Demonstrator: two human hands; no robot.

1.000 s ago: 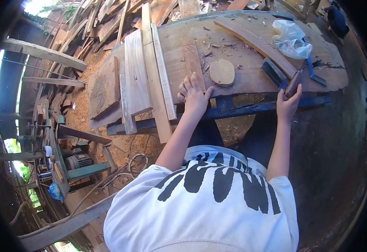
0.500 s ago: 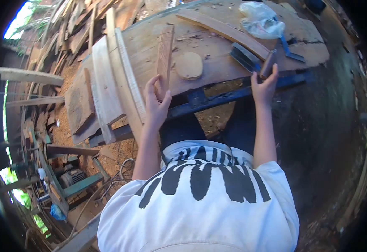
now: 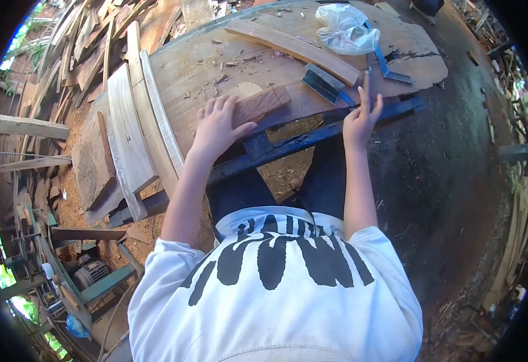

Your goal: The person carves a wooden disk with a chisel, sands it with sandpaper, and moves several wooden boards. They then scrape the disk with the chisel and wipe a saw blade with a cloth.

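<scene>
My left hand (image 3: 215,127) rests over the near end of a reddish-brown wooden block (image 3: 264,104), thumb on its near side and fingers toward its far side. The block lies on the workbench (image 3: 185,66) near its front edge, partly covering a pale round wooden disc (image 3: 250,88). My right hand (image 3: 360,123) is raised at the bench's front edge, fingers around a narrow dark tool (image 3: 368,65) pointing away from me; I cannot tell its kind. Left of that hand lies a dark, curved-sided tool (image 3: 322,83) with a blue end.
A long board (image 3: 294,48) crosses the bench's far side. Behind the right hand are a clear plastic bag (image 3: 348,33) and a blue angled metal piece (image 3: 387,69). Long planks (image 3: 131,123) lie at the left. A motor (image 3: 90,273) sits on a machine frame at lower left.
The wooden block has gone from upright in my left hand to lying on the bench under it. My right hand has turned the dark tool so that it looks narrower.
</scene>
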